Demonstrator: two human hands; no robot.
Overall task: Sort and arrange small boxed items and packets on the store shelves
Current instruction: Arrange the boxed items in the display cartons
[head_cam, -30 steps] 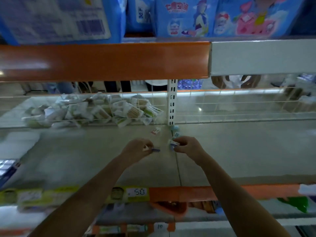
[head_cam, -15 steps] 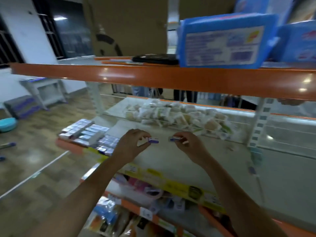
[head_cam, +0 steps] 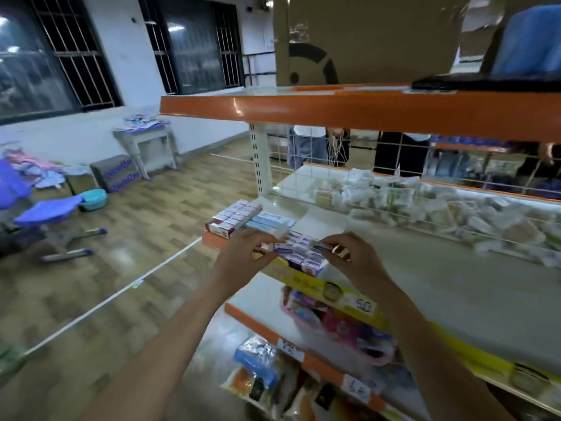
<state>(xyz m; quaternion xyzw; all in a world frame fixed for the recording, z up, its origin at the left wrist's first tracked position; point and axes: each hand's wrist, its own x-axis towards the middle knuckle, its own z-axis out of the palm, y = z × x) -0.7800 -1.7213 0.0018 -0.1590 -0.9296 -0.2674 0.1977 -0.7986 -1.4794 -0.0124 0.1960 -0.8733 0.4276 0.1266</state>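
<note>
I have both hands out over the front edge of the middle shelf (head_cam: 425,278), close to its left end. My left hand (head_cam: 243,258) pinches a small white box with a purple band (head_cam: 283,248) between thumb and curled fingers, and my right hand (head_cam: 353,258) pinches a second small white box (head_cam: 321,246) the same way; the two boxes are end to end, almost meeting, just above the rows of similar small boxes (head_cam: 306,259) already lying at the shelf's front edge. Toward the left corner of the shelf sit a few pale blue cartons (head_cam: 270,223) and, at the corner itself, a block of red-and-white boxes (head_cam: 233,217). Along the shelf's back edge, against the wire grid, a loose heap of clear packets (head_cam: 403,202) runs off to the right. A yellow price strip (head_cam: 331,291) lines the front edge below my hands. Much of the view is blurred, so I cannot read the labels.
</note>
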